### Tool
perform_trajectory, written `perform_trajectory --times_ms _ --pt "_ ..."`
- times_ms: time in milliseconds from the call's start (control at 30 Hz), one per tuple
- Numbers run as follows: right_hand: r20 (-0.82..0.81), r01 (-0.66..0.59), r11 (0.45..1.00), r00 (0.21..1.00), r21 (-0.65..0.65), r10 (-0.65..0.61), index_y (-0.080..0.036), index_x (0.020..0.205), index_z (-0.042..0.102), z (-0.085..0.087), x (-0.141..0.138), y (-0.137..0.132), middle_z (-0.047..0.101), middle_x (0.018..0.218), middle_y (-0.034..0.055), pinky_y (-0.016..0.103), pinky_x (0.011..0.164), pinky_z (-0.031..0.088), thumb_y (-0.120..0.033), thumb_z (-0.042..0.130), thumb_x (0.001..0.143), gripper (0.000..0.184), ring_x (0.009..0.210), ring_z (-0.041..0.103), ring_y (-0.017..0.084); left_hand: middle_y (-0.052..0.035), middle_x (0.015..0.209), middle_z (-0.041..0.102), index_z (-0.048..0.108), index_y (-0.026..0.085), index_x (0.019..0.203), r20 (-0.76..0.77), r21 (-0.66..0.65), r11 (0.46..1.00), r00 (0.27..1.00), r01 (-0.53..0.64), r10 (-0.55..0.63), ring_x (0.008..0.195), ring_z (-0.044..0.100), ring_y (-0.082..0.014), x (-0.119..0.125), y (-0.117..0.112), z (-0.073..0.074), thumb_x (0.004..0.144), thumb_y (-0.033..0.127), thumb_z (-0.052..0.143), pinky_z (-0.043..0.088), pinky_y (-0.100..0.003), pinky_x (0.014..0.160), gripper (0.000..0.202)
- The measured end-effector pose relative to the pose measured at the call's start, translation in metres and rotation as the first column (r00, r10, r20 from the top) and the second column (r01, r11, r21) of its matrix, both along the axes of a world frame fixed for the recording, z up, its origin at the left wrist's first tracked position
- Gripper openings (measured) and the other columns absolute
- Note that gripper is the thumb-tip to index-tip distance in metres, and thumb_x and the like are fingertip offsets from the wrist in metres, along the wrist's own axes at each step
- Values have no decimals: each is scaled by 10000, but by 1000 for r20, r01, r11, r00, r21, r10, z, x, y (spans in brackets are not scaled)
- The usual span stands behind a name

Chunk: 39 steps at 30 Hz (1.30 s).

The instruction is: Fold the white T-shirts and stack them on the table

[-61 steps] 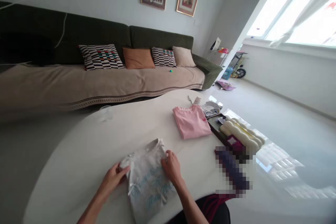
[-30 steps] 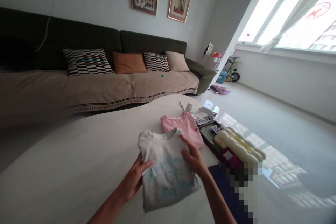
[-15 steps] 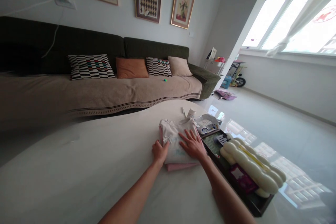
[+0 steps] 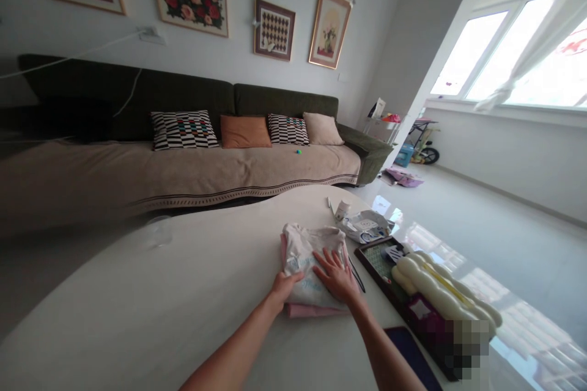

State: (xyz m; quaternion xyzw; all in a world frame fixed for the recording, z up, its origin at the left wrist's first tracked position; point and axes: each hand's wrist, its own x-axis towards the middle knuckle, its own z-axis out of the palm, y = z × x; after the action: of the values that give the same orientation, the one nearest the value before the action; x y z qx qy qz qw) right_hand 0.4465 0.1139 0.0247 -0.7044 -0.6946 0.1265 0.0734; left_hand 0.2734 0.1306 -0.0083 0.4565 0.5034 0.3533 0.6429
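Note:
A folded white shirt (image 4: 316, 244) with pale blue print lies on the table, on top of folded pink cloth (image 4: 312, 310) that shows along its edges. My left hand (image 4: 283, 291) is at the left edge of the pile, its thumb on the white shirt and its fingers partly hidden at the side; it grips that edge. On the right part of the white shirt, my right hand (image 4: 337, 276) rests flat with its fingers spread.
A pale table (image 4: 192, 299) spans the foreground. At right stand a dark tray (image 4: 380, 269) with a cream puffy tissue-box cover (image 4: 443, 287), a crumpled plastic package (image 4: 367, 226), a small white container (image 4: 342, 210) and a dark flat object (image 4: 410, 354). Behind is a sofa (image 4: 257, 165).
The view has tilted, so the pile sits slightly lower in it. My left thumb has come onto the white shirt. My right hand stays spread on the shirt.

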Motion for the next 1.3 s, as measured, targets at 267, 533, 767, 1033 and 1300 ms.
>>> perform_trajectory --times_ms 267,533,767,1033,1300 --pt "-73 -81 996 994 -35 78 -318 1410 356 9 -140 -94 230 1532 75 676 994 230 -537 380 897 558 1398 146 381 -156 1001 722 681 85 1001 88 -94 993 993 -65 73 960 664 -324 -151 -98 21 554 450 778 497 -412 884 585" --pt "-430 -138 986 888 89 163 -279 1413 350 -2 -242 -191 242 1532 51 546 1102 180 -489 519 823 648 1415 150 298 -126 1159 672 647 134 1086 -50 -135 973 982 -185 180 1098 607 -301 -288 -203 44 608 497 753 451 -395 976 610" --pt "-683 276 961 703 5 -198 -137 1278 477 -32 -212 -204 435 1392 186 524 1090 217 -612 477 804 671 1351 279 355 -127 1234 627 618 144 1130 -57 -41 963 963 -267 265 1260 471 -280 -287 -229 35 677 543 671 319 -391 1089 605" --pt "-820 230 954 496 -192 -285 -184 1033 610 -20 -224 -194 686 967 47 328 810 494 -481 645 769 399 929 637 211 -120 1222 623 559 184 1195 -142 89 957 947 -277 287 1129 581 -278 -219 -208 42 781 455 597 467 -384 948 496" --pt "-868 89 921 311 -380 -388 -133 863 602 -1 -220 -192 659 711 6 277 591 515 -349 619 810 223 604 636 134 -220 1378 414 373 86 1362 -304 390 846 816 -364 491 1320 353 -330 -274 -231 19 684 328 623 264 -473 1090 763"
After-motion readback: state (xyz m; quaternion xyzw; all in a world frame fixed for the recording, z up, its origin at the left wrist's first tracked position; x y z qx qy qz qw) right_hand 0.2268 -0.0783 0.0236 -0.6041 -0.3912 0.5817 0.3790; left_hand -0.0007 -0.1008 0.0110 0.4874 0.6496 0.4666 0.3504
